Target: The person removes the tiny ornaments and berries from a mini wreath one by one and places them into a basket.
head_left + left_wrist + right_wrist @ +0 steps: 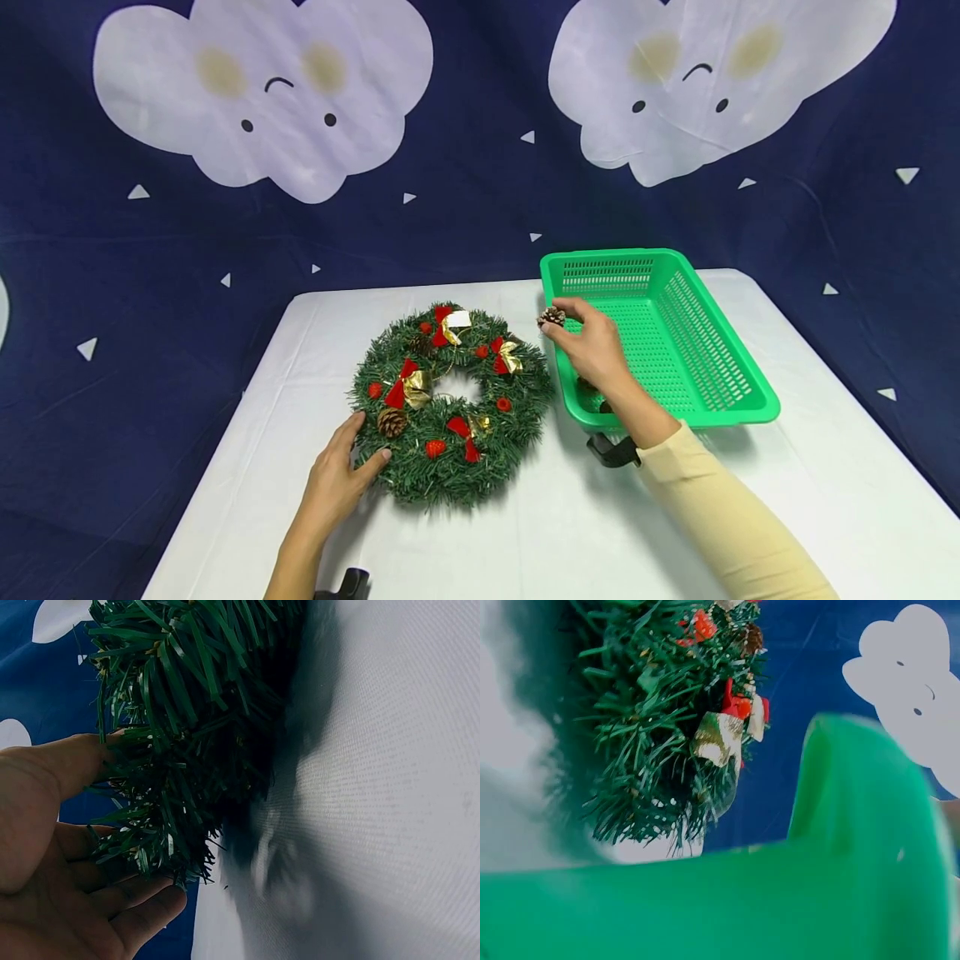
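Note:
Between thumb and fingertips, my right hand (596, 346) pinches a small brown pine cone (552, 317) over the left rim of a green plastic basket (720, 333). In the right wrist view the basket's rim (705, 907) hides most of that hand. A green artificial wreath (442, 475) lies left of the basket, with red and gold bows, red berries and a pine cone (392, 422) on its left side. My left hand (337, 475) touches the wreath's lower left edge, thumb and fingers spread. In the left wrist view its fingers (150, 911) lie against the green needles.
Dark pieces (605, 407) lie in the basket's near left corner, partly hidden by the right forearm. A white tag (458, 318) sits on the wreath's far side. White cloth covers the table (525, 542); a dark blue curtain (465, 225) with clouds hangs behind it.

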A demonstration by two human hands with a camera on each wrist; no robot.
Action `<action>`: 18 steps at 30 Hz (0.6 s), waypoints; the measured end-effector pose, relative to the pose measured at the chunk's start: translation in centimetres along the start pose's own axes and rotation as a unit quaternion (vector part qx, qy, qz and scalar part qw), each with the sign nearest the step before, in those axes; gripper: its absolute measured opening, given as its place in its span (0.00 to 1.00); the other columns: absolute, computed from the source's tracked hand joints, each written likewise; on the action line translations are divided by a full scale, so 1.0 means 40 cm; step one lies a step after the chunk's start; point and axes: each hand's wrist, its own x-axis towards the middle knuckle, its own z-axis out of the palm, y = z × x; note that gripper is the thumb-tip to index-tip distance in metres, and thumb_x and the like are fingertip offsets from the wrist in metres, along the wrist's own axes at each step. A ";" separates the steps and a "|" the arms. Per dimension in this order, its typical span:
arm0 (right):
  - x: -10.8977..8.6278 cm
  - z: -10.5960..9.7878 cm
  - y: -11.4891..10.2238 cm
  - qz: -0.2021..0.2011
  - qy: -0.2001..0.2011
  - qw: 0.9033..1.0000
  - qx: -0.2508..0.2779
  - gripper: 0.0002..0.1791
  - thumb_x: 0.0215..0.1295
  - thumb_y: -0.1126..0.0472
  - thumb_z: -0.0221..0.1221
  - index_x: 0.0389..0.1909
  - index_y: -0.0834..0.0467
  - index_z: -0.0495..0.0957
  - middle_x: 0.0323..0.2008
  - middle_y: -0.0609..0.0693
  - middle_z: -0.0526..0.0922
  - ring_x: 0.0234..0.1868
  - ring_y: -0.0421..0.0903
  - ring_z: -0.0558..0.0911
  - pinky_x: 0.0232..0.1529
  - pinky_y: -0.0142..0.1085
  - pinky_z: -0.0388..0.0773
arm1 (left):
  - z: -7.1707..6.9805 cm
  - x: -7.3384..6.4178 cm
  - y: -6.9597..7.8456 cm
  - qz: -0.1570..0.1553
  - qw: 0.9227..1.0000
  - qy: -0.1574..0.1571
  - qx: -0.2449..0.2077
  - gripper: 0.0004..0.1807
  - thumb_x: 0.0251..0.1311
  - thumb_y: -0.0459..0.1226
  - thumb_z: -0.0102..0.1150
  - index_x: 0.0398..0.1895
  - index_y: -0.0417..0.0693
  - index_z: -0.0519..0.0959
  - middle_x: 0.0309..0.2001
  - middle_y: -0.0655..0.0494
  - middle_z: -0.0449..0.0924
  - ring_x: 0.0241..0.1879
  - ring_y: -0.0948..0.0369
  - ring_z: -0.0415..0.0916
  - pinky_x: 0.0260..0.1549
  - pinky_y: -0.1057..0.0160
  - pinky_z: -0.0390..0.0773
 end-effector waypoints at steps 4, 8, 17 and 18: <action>-0.002 -0.008 0.011 0.005 0.003 1.000 -0.007 0.26 0.60 0.52 0.63 0.59 0.54 0.73 0.58 0.57 0.77 0.62 0.55 0.73 0.63 0.51 0.68 | 0.000 0.001 0.000 0.001 1.000 0.000 0.000 0.42 0.60 0.45 0.60 0.72 0.41 0.53 0.73 0.41 0.53 0.67 0.38 0.57 0.62 0.37 0.63; -0.005 -0.014 0.021 0.005 0.006 1.000 -0.013 0.26 0.60 0.52 0.62 0.59 0.55 0.73 0.58 0.57 0.78 0.61 0.55 0.74 0.62 0.51 0.69 | -0.001 0.001 0.000 -0.001 1.000 -0.002 -0.002 0.42 0.60 0.45 0.60 0.73 0.41 0.53 0.73 0.41 0.52 0.67 0.38 0.58 0.62 0.37 0.63; -0.006 -0.026 0.040 0.014 0.013 1.000 -0.023 0.26 0.60 0.52 0.62 0.59 0.54 0.73 0.59 0.57 0.77 0.62 0.56 0.73 0.62 0.51 0.68 | -0.001 0.000 0.000 0.005 1.000 0.003 0.000 0.41 0.60 0.44 0.60 0.72 0.40 0.54 0.72 0.40 0.53 0.68 0.38 0.57 0.62 0.37 0.62; -0.006 -0.027 0.042 0.015 0.013 1.000 -0.024 0.26 0.60 0.52 0.62 0.59 0.54 0.73 0.59 0.57 0.77 0.62 0.56 0.73 0.62 0.51 0.68 | -0.001 0.001 -0.001 0.005 1.000 0.003 0.000 0.41 0.60 0.44 0.60 0.72 0.40 0.54 0.72 0.40 0.53 0.68 0.38 0.57 0.62 0.37 0.63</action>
